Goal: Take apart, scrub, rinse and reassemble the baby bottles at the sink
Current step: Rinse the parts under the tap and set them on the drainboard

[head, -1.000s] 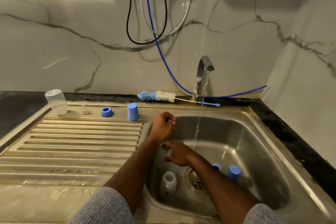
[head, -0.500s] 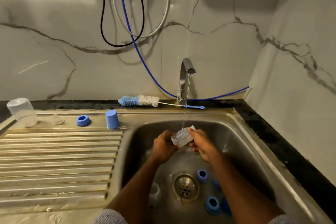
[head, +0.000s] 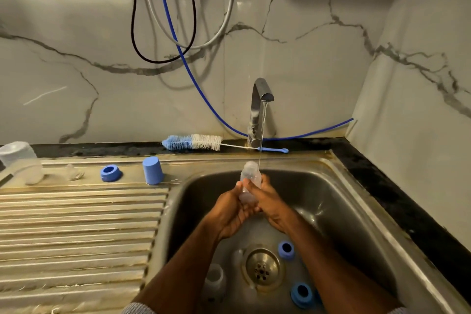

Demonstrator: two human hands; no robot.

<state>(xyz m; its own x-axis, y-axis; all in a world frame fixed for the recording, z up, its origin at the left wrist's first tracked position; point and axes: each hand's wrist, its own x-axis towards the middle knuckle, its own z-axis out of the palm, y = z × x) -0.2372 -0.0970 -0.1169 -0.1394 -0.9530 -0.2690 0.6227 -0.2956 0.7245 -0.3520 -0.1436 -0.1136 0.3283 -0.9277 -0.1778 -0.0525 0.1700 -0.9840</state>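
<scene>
A small clear baby bottle (head: 250, 176) stands upright between my hands over the basin, its open top in the stream from the tap (head: 260, 107). My left hand (head: 230, 209) cups its lower part and my right hand (head: 271, 205) wraps round it from the right. In the sink (head: 356, 211) lie another clear bottle (head: 215, 279) at the lower left and two blue collar rings (head: 286, 250) (head: 302, 293) beside the drain (head: 262, 266). On the drainboard's back edge stand a blue cap (head: 152, 170), a blue ring (head: 110, 173), a clear teat (head: 75, 173) and an upturned clear bottle (head: 21, 162).
A blue and white bottle brush (head: 198, 142) lies on the black counter strip behind the sink, its handle passing the tap. The ribbed drainboard (head: 76, 232) fills the left. Black, white and blue cables (head: 175, 38) hang on the marble wall.
The bottle has turned from lying sideways between my hands to upright under the stream, and my hands have closed in round its base. A second ago my hands were low in the basin.
</scene>
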